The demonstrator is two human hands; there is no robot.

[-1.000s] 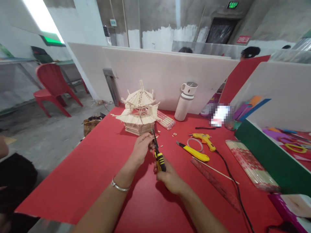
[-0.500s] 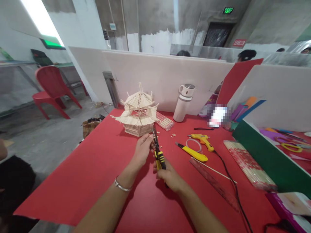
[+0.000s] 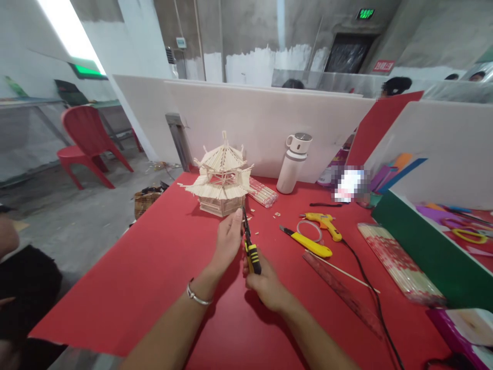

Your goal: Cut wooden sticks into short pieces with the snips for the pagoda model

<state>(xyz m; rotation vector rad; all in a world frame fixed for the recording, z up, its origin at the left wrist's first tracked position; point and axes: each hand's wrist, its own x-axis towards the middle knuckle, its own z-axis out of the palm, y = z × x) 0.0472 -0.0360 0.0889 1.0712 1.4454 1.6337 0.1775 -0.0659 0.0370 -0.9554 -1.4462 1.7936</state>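
My right hand (image 3: 265, 281) is wrapped round the yellow and black handles of a pair of pliers (image 3: 252, 257), their dark jaws pointing away from me. Close beside the jaws, my left hand (image 3: 230, 234) has its fingers closed; whatever they pinch is too small or hidden to make out. Just beyond both hands stands a pavilion model (image 3: 222, 187) built of thin wooden sticks, with two tiers of roof. A few short cut stick pieces (image 3: 277, 214) lie on the red tabletop (image 3: 162, 257) to the right of the model.
Right of my hands lie a yellow utility knife (image 3: 311, 244), a glue gun (image 3: 325, 225) with its black cord, a red ruler (image 3: 341, 293) and a loose stick. Packs of sticks (image 3: 400, 264) rest farther right. A white bottle (image 3: 295, 164) stands before the white partition (image 3: 262, 123).
The plier handles look squeezed closer together now. My left fingers have shifted slightly up along the jaws. The whole view has moved a little, with everything on the table otherwise in place.
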